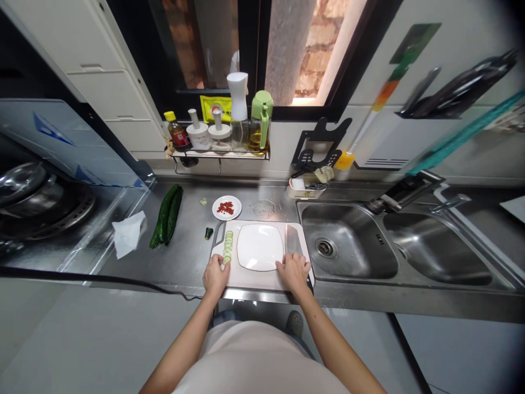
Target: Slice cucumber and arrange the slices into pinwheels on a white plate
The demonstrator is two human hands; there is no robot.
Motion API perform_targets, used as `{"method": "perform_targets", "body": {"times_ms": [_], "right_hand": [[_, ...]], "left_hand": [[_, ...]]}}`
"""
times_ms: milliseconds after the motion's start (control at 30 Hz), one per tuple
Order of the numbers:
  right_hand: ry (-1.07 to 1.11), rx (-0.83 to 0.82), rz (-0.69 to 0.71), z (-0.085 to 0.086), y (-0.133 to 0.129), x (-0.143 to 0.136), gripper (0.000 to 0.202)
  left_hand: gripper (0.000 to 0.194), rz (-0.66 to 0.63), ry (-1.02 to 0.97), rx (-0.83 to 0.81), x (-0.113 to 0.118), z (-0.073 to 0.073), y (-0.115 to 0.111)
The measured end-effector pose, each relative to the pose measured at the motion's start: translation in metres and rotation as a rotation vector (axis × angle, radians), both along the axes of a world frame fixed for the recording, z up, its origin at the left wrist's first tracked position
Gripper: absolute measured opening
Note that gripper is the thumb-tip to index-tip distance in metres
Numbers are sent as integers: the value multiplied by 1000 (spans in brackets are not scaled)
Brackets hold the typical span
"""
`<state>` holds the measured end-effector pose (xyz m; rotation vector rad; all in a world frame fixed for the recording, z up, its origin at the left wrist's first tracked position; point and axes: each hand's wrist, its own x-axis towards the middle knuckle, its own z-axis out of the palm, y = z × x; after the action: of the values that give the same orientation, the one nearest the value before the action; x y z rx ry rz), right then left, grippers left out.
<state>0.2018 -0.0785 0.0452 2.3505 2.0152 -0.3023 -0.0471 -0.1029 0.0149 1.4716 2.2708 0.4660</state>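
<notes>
A white squarish plate [260, 248] sits on a pale cutting board [262, 282] at the counter's front edge. Left of the plate, overlapping cucumber slices [228, 241] form a row. My left hand [216, 275] rests at the near end of this row, fingers and thumb apart, close to the lowest slice; whether it touches that slice I cannot tell. My right hand [294, 272] lies spread at the board's right side, its thumb at the plate's corner. Its fingers are over a knife [292, 241] that lies flat on the board, the handle mostly hidden under the hand.
Two whole cucumbers [166, 216], a cucumber end [209, 233] and a paper towel [128, 234] lie to the left. Behind the board stands a small plate [216, 210] of chopped red pieces. A double sink [348, 246] is on the right. Bottles line a rack [223, 155].
</notes>
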Motion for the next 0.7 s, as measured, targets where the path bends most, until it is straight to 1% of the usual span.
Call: {"method": "perform_targets", "body": {"times_ms": [233, 367, 433, 500, 600, 633, 700], "right_hand": [[-8, 18, 7, -1, 1, -1, 26], [16, 21, 1, 0, 0, -1, 24], [41, 37, -2, 1, -1, -1, 22], [89, 77, 9, 4, 0, 0, 20], [240, 158, 78, 9, 6, -2, 18], [317, 182, 120, 12, 9, -3, 18], [507, 217, 219, 19, 17, -8, 19]], "left_hand": [[11, 70, -125, 50, 3, -3, 0], [11, 112, -238, 116, 0, -7, 2], [13, 134, -327, 173, -1, -9, 4], [16, 143, -468, 240, 0, -9, 8], [21, 117, -729, 312, 7, -1, 19], [23, 110, -806, 328, 11, 4, 23], [26, 50, -923, 338, 21, 19, 31]]}}
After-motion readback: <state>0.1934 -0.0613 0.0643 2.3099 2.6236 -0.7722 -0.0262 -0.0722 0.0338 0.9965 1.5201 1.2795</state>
